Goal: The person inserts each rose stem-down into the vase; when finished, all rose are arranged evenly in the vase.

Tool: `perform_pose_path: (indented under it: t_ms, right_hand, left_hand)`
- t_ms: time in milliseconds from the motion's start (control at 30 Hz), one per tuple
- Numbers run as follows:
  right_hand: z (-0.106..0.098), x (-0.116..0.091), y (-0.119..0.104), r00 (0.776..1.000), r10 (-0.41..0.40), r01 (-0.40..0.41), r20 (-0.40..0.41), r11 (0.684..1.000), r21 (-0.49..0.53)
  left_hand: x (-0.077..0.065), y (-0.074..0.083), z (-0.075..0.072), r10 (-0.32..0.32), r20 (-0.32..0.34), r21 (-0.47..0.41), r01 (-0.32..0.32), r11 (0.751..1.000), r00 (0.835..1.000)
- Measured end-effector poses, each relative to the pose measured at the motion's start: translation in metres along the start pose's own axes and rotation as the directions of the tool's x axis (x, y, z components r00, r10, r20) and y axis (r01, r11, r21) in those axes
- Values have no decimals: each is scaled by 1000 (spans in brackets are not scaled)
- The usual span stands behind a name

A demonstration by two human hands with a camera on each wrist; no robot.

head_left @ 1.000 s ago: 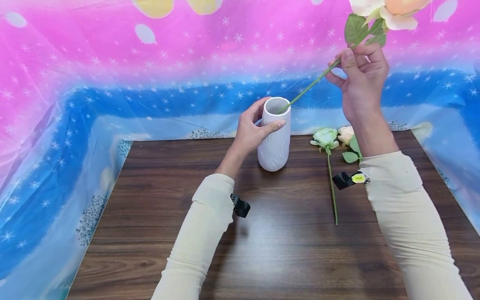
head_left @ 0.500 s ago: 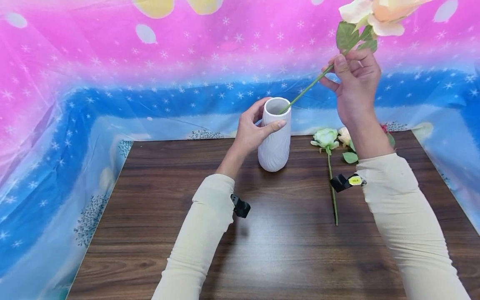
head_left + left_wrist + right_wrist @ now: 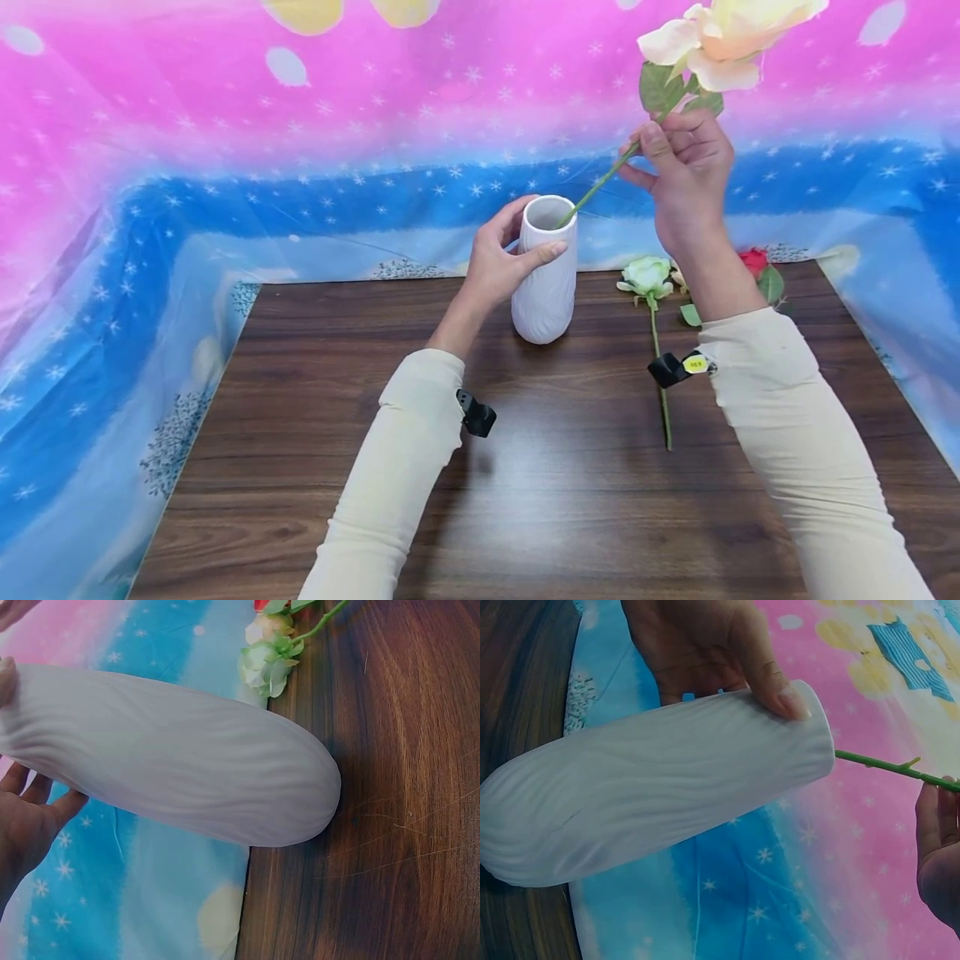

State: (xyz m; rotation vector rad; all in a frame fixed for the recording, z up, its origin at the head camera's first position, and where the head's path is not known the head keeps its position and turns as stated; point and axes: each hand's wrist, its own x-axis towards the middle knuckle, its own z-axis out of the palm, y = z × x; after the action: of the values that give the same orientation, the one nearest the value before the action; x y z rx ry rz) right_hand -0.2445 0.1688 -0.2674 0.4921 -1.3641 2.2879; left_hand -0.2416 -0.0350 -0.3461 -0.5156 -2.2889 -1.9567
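A white vase with a wavy ribbed surface stands upright near the back of the table. My left hand grips it just below the rim, thumb across the front and fingers round the far side. Up to the right, my right hand pinches the green stem of a pale peach rose close under its leaves. The stem slants down to the left, its lower end inside the vase mouth. In the right wrist view the stem enters past the rim of the vase.
On the table, right of the vase, lies a pale green rose with its stem toward me. A red rose shows behind the right forearm, which partly hides another pale flower. A patterned cloth hangs along the back and sides.
My right hand has moved left and slightly down with the peach rose, so less stem shows above the vase. More of the red rose is visible. My left hand keeps its hold.
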Motion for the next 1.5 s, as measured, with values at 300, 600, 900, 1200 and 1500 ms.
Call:
perform_pose_path:
  t_ms: [300, 600, 900, 1200, 1500]
  right_hand:
    - [4, 1, 3, 999, -16, 16, 34, 1000, 15]
    - [7, -2, 8, 1000, 5, -4, 19, 1000, -24]
    - [7, -2, 14, 999, -30, 32, 44, 998, -52]
    - [7, -3, 17, 996, -33, 35, 85, 999, -14]
    - [5, -6, 22, 997, -29, 35, 71, 996, -82]
  left_hand:
    - [0, 1, -3, 4, -2, 1, -4, 1000, 1000]
    - [-7, 0, -4, -4, 1, 0, 4, 1000, 1000]
    - [-6, -1, -3, -3, -5, -5, 3, 1000, 1000]
    - [-4, 0, -3, 14, 1, -20, -14, 1000, 1000]
    - [-3, -2, -2, 22, 7, -6, -22, 1000, 1000]
